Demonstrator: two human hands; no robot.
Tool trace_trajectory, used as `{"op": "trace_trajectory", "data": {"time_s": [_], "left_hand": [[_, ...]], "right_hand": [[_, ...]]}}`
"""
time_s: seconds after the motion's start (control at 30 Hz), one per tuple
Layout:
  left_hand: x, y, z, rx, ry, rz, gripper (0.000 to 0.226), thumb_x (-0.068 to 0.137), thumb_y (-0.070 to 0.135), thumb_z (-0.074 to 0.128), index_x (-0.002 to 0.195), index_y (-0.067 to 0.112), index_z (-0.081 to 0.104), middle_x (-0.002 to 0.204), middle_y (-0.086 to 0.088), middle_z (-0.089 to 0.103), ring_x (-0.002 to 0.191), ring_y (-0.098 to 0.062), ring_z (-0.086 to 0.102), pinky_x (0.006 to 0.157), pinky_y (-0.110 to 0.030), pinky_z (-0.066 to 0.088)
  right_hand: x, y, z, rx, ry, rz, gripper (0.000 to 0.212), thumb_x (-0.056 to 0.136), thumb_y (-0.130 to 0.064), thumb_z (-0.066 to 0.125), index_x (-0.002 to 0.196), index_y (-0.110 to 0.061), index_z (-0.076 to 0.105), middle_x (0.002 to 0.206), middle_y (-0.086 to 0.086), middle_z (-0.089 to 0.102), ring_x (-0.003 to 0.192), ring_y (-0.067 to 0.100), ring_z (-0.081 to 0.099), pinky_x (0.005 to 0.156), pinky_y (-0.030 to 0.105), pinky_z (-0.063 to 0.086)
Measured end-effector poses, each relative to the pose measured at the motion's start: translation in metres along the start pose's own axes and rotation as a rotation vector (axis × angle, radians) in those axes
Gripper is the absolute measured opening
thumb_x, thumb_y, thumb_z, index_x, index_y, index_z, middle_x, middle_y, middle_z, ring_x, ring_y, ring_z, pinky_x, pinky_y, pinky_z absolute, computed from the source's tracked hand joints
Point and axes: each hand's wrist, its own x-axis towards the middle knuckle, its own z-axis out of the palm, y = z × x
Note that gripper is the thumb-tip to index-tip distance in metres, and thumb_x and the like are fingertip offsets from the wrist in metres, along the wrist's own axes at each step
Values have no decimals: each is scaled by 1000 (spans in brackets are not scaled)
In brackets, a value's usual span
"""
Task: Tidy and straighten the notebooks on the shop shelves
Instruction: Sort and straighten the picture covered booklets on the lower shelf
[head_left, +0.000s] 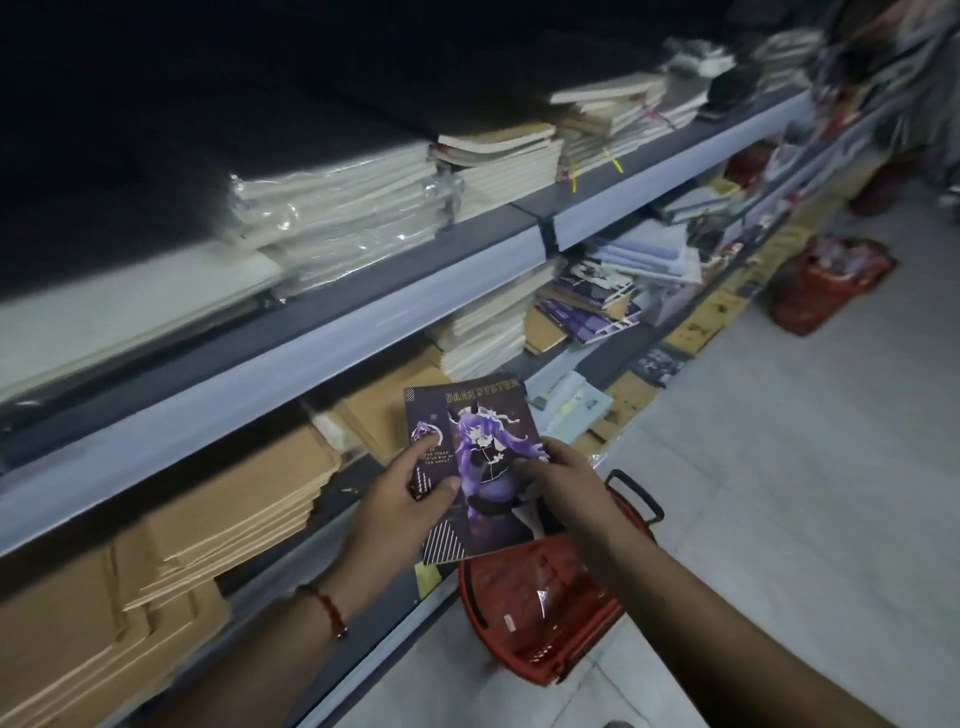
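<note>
Above a red basket (540, 613), both hands grip a purple notebook (478, 467), corners hidden

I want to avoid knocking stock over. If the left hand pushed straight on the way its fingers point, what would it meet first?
Beyond the purple notebook that the left hand holds, probably the brown kraft notebooks on the middle shelf, though depth is unclear.

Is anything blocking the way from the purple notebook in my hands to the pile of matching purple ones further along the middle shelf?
Nothing visible does. Left hand and right hand hold the purple anime-cover notebook in open air before the shelf; the untidy purple notebook pile lies uncovered.
</note>
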Motion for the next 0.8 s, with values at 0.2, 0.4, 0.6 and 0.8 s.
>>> {"op": "trace_trajectory", "data": {"time_s": [0.2, 0.4, 0.6, 0.8], "left_hand": [[27, 40, 85, 44, -34, 47, 71, 74, 54, 69, 141, 41, 50, 141, 21, 54, 127, 2, 52, 107, -33, 45], [61, 81, 184, -25, -42, 32, 62, 74, 52, 71, 134, 49, 54, 130, 18, 64, 115, -12, 65, 97, -46, 54], [93, 131, 255, -99, 17, 32, 44, 94, 11, 67, 131, 32, 60, 119, 14, 69, 94, -1, 71, 87, -41, 60], [144, 132, 286, -114, 80, -22, 44, 92, 15, 69, 128, 40, 61, 116, 11, 72, 94, -14, 74, 84, -48, 60]], "right_hand": [[10, -5, -97, 43, 54, 15, 29, 97, -7, 46, 107, -13, 73, 101, 10, 76, 103, 32, 70, 98, 49, 53], [23, -21, -205, 46, -47, -6, 34, 84, -9, 62, 109, -28, 73, 105, 7, 76, 100, 32, 72, 96, 55, 53], [43, -40, -277, 70, -89, 34, 47, 89, -14, 67, 127, -37, 54, 109, 2, 76, 91, 26, 75, 78, 41, 62], [87, -50, -309, -10, -28, 20, 43, 92, -9, 58, 120, -42, 58, 110, -1, 75, 92, 23, 75, 80, 47, 62]]}}
